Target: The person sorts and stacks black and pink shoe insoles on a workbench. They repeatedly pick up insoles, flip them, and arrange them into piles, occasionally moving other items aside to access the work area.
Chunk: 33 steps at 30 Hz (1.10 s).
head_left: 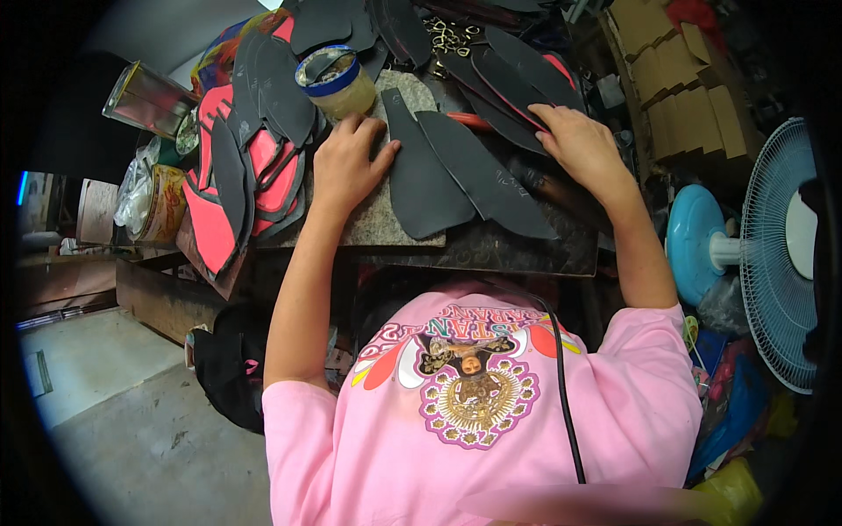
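My right hand (583, 151) grips the edge of a black, pink-edged cut piece (502, 107) in the pile at the back right. My left hand (351, 165) rests on a grey stone slab (360, 226). Its fingers bend downward and its thumb stands apart, near the edge of a flat black piece (423, 188). A second black piece (491, 175), with faint handwriting, overlaps that one and reaches past the slab. Just beyond my left hand stands a jar (338, 88) with a blue rim and pale contents.
Black and pink cut pieces (210, 219) heap up at the left. Metal buckles (452, 37) lie at the back. A clear-sided tin (149, 96) stands far left. Cardboard boxes (688, 96) and a blue fan (781, 250) stand to the right.
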Tool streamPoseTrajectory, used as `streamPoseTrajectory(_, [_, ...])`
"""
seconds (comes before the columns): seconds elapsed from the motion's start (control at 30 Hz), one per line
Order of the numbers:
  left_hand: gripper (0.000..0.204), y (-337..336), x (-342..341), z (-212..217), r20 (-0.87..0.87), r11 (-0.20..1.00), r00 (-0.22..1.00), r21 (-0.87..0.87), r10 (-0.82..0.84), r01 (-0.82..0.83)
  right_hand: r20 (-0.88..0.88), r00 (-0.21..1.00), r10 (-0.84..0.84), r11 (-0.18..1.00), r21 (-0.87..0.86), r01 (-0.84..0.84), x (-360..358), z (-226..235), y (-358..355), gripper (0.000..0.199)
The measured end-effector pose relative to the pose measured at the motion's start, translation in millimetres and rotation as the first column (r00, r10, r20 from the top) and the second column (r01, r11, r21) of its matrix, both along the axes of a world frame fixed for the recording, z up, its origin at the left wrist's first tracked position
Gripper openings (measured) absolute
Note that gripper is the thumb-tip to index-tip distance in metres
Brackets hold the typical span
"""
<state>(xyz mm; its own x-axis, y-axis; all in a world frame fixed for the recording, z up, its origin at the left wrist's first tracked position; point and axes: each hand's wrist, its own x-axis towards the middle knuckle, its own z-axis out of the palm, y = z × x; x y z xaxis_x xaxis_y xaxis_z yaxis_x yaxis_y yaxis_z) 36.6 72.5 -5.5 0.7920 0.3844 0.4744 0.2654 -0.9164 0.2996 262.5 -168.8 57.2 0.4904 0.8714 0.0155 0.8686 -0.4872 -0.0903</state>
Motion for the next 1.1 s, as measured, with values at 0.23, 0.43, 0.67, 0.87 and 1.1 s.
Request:
streamPoseTrajectory(0.23, [0.031,1,2,0,-0.015,1.000,1.000,-0.005,0.005,-0.005,-0.034,0.932,0.361,0.900,0.273,-0.339,-44,13,-20,0.051])
streamPoseTrajectory(0.43, [0.031,4,6,0,-0.005,1.000,1.000,0.026,0.004,-0.003,-0.095,0.886,0.453,0.870,0.263,-0.417,-73,0,-11,0.048])
streamPoseTrajectory(0.67, [0.030,3,6,0,0.005,1.000,1.000,0.027,-0.003,0.002,0.200,0.932,0.301,0.688,0.631,-0.358,-27,50,-19,0.045])
streamPoseTrajectory(0.87, [0.030,3,5,2,0.005,1.000,1.000,0.015,0.001,-0.001,0.092,0.983,0.157,0.938,0.298,-0.178,3,15,1,0.045])
streamPoseTrajectory(1.1, [0.030,4,5,1,0.002,1.000,1.000,-0.001,-0.001,0.001,-0.210,0.974,0.080,0.996,0.040,-0.074,32,-12,10,0.071])
